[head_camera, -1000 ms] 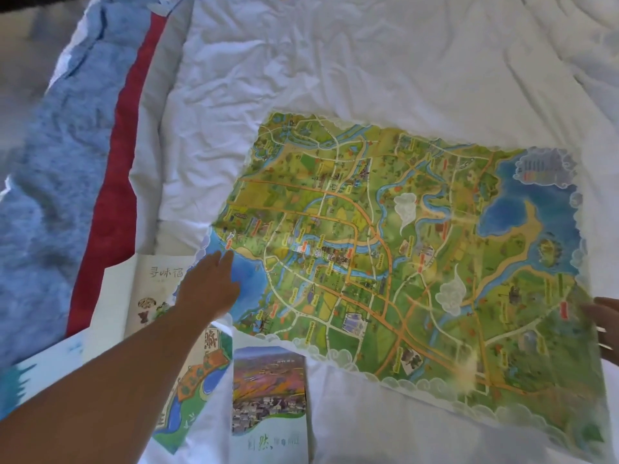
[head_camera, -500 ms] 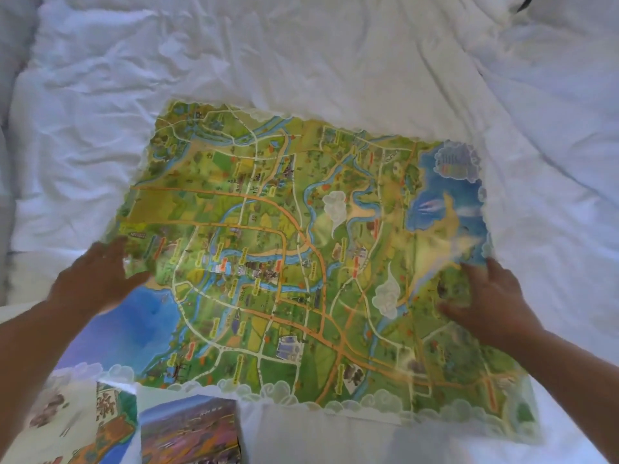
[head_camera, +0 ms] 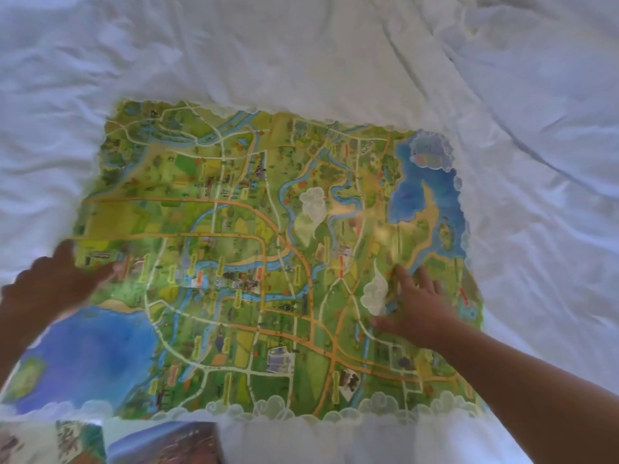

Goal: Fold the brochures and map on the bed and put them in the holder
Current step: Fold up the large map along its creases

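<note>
Head view, status check.

A: What changed over the last second?

B: I see the left hand (head_camera: 50, 289) has come up from the near-left corner of the map (head_camera: 268, 262) to its left edge. The right hand (head_camera: 415, 313), which was barely touching the far-right edge, now lies well inside the sheet, right of centre. The view has also shifted, so the brochures (head_camera: 160, 443) show only as a strip at the bottom edge.

A: State of the fingers (head_camera: 400, 279)?

B: On the right hand they are apart and straight, pressing flat on the paper. The left is motion-blurred, but its fingers look extended and grip nothing.

A: Meaning for the task?

B: My judgement is that the sheet is being smoothed and steadied before the first fold. No fold has been started.

A: Condition of the map?

B: It is fully open and face up on the white bed (head_camera: 301, 45). The paper is glossy, with a scalloped border and faint crease lines. The holder is not in view.
</note>
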A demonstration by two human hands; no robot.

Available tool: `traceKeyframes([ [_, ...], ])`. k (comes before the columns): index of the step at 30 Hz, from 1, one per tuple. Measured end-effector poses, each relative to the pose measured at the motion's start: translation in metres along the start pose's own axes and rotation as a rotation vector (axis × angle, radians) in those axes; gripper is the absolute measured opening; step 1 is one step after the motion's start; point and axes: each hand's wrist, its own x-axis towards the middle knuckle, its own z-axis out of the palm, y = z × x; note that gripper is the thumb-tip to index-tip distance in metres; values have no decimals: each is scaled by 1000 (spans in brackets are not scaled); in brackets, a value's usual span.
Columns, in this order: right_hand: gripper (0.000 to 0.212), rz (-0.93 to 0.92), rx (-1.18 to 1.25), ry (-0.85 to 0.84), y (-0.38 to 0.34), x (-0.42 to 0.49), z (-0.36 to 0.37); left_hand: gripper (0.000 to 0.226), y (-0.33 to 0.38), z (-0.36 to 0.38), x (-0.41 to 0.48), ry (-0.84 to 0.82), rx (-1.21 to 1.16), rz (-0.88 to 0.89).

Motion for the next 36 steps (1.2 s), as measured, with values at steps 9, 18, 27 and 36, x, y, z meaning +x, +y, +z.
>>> traceKeyframes([
  [9,128,-73,62,14,-41,-10,9,89,5,-29,-25,84,193,-24],
  [18,116,-219,-47,93,-114,-21,23,45,-9,-46,-35,335,-23,113],
  [27,114,-240,-80,128,-112,-14,37,49,-9,-66,-69,329,-484,123],
  [36,110,-373,-124,70,-138,-49,48,47,-5,-100,-116,387,-562,157],
])
